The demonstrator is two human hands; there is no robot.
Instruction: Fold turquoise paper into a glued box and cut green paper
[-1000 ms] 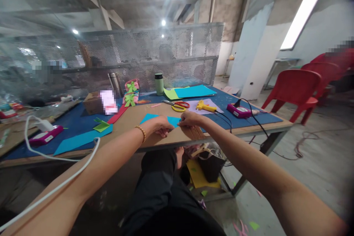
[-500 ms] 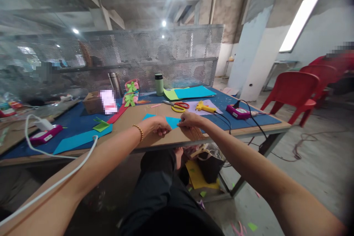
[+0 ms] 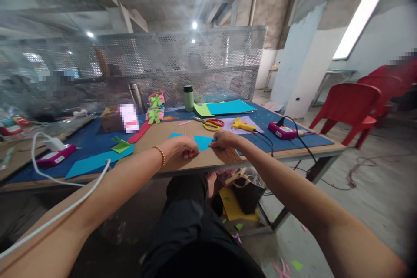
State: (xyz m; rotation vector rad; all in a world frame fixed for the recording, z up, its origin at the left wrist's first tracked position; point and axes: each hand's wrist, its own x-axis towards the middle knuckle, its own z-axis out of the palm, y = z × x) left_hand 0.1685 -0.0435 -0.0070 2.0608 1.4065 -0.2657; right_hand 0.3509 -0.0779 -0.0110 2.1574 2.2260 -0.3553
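Two hands (image 3: 189, 146) (image 3: 224, 140) at blue paper (image 3: 203, 142) — power-strip labels (image 3: 59, 160) (image 3: 285, 136) illegible.

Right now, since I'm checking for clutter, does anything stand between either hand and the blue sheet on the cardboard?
Nothing visible does: the right hand is at the right tip of the blue sheet, and the left hand covers part of it. The scissors and yellow glue gun lie beyond, not between.

scissors (image 3: 206, 122) and, right of them, a glue gun (image 3: 243, 126) block the far side; bare cardboard (image 3: 156, 136) gives room left of the blue paper (image 3: 202, 142).
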